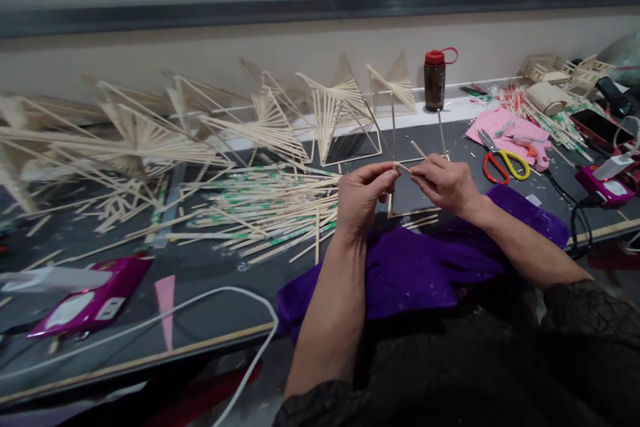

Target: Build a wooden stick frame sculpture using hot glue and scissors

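A thin wooden stick (404, 167) spans the gap between my hands. My left hand (364, 195) pinches its left end between thumb and fingers. At the other end, the closed fingers of my right hand (444, 181) grip the stick. Beneath and behind them lies a square frame of sticks (414, 213) on the dark table, with thin sticks rising from it; my hands partly hide it. A purple cloth (420, 273) lies under my forearms at the table's front edge.
Loose sticks (270, 210), some in green-printed wrappers, lie left. Fanned stick models (345, 100) line the wall. Right are a bottle (435, 83), scissors (503, 159), a pink glue gun (537, 150) and a magenta power box (604, 185). A white cable (220, 291) crosses the front left.
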Demonstrator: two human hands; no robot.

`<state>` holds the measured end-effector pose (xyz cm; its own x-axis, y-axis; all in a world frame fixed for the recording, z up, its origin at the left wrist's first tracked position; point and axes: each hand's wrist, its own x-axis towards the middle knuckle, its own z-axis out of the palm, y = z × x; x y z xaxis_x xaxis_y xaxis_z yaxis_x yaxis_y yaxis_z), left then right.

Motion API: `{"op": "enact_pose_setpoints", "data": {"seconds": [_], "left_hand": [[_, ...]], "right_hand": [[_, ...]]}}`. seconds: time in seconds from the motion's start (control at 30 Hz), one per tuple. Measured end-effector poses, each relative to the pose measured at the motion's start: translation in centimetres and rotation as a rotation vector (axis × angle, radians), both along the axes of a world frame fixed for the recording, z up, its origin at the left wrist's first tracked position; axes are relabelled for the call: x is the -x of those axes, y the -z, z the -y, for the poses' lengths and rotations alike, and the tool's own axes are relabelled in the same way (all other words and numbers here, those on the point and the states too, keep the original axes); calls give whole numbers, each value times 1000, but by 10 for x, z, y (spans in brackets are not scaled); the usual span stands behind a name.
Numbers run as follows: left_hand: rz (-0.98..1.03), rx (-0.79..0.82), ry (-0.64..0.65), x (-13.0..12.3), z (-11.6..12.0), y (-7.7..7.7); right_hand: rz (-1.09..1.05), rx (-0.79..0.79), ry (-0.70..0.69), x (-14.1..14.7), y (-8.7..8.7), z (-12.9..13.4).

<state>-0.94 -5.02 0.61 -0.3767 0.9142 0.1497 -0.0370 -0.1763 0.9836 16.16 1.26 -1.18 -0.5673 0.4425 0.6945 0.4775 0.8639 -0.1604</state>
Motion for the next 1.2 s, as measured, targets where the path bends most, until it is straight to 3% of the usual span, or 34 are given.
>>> {"op": "enact_pose_setpoints", "data": {"seconds": [0.6, 0.87, 1.2], "left_hand": [[-79, 16, 6, 1, 0, 1], [-77, 36, -4, -1, 1, -2], [-67, 36, -15, 0, -1, 0]], "right_hand": [[-72, -87, -17, -2, -3, 3], [-365, 12, -48, -19, -23, -8], [-450, 167, 83, -46, -35, -31]]}}
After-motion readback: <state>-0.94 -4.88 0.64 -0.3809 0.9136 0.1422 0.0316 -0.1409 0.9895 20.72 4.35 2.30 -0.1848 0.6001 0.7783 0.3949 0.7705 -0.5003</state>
